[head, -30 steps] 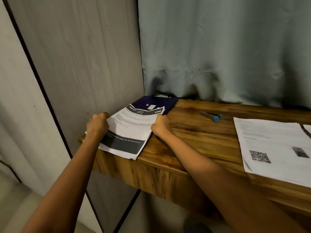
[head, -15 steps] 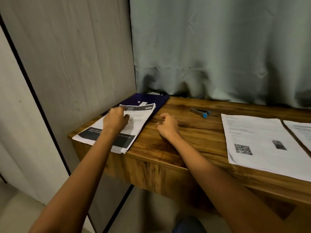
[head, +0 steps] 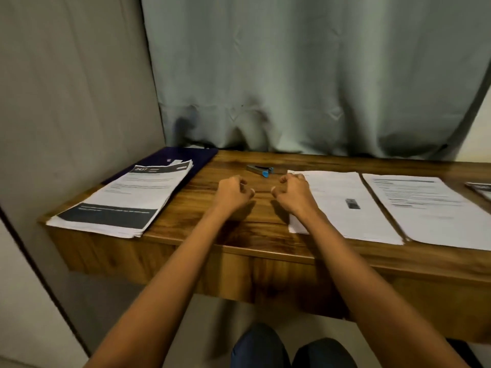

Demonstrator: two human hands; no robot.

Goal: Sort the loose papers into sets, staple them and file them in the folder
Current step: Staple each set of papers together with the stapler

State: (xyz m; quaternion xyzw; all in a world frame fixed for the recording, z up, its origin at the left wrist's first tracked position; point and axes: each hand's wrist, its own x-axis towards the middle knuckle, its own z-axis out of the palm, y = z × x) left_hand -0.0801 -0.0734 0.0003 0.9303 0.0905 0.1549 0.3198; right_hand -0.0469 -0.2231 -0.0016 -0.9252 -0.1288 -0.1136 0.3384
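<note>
A stack of papers with a dark banner (head: 127,197) lies at the table's left end, its far part resting on a dark blue folder (head: 196,156). A grey stapler with a blue tip (head: 260,170) lies near the back, between and beyond my hands. My left hand (head: 232,193) hovers over bare wood with loosely curled fingers, holding nothing. My right hand (head: 293,193) is beside it, over the left edge of a white paper set (head: 345,205), fingers loosely curled and empty. A second printed set (head: 425,208) lies further right.
The wooden table (head: 265,251) meets a grey wall panel (head: 79,102) on the left and a grey curtain (head: 305,75) behind. Another printed sheet (head: 481,188) pokes in at the right edge. My knees (head: 292,349) are under the front edge.
Both hands let go of the banner stack and moved right to the table's middle. The view swung right, bringing more paper sets into sight.
</note>
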